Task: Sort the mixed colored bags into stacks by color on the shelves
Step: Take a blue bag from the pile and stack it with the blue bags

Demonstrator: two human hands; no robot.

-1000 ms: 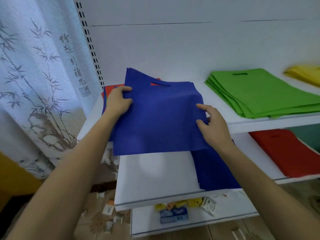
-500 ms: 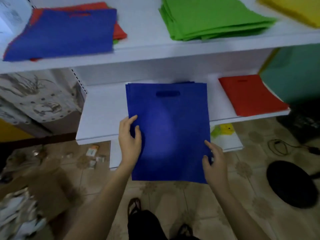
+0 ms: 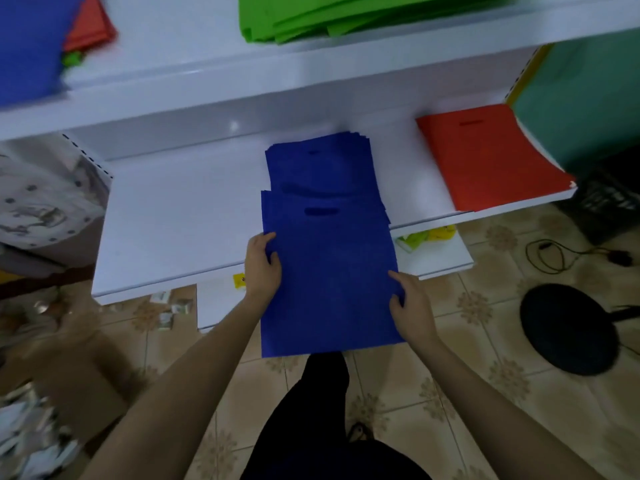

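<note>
I hold a flat blue bag [image 3: 329,271] by its two side edges, level in front of the middle shelf [image 3: 180,216]. My left hand [image 3: 262,265] grips its left edge, thumb on top. My right hand [image 3: 410,303] pinches its right edge lower down. The bag's far end with the handle slot overlaps a stack of blue bags [image 3: 322,164] lying on that shelf. A red bag stack [image 3: 485,157] lies to the right on the same shelf. On the upper shelf sit a green stack [image 3: 329,15] and, at the left, a mixed pile [image 3: 41,39] of blue, red and green bags.
A lower shelf [image 3: 443,258] holds small yellow-green items. On the tiled floor stand a black round base [image 3: 568,327] with cables at the right, and a cardboard box [image 3: 69,375] with litter at the left. A teal panel [image 3: 588,95] stands right of the shelving.
The blue bag came off the upper shelf's mixed pile and went down to the middle shelf. Since half a second ago it sits a little further out from the blue stack, both hands still on it.
</note>
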